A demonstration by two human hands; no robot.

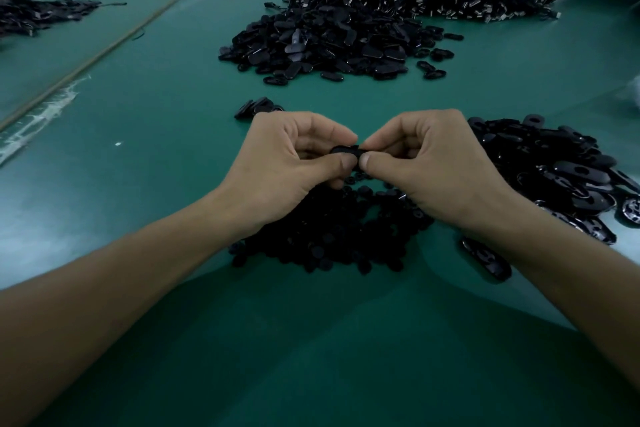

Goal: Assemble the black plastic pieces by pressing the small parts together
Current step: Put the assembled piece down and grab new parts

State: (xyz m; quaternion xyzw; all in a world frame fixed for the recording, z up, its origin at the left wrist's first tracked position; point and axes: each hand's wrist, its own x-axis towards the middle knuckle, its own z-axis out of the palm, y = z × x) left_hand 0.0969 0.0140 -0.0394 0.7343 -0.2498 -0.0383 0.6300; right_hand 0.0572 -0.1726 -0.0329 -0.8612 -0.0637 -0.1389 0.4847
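Pinching a small black plastic piece [346, 150] at the centre of the view, lifted clear of the table. Clamped on it from 9 o'clock by the left hand [287, 163] and from 3 o'clock by the right hand [426, 166]. Cannot tell whether already snapped together or only lined up; mostly hidden behind the fingertips.

Could shoot out sideways if squeezed off-axis, with so little plastic to grip. Would then likely land in the loose heap of small round black plastic parts [329, 236] at 6 o'clock and vanish among look-alikes. Could also seat crooked if pressed before squaring up, leaving a half-joined piece. Hard to check alignment here: black on black, in dim light.

Gripping with thumb tips nearly touching on the near side, forefingers curled over the top, other fingers tucked toward the palms. Reaching in with bare forearms from 7 and 5 o'clock over the green table mat [156, 114].

Further out: at 3 o'clock, a pile of glossy black oval plastic shells [554, 177]; at 12 o'clock, a large heap of similar black pieces [329, 42].
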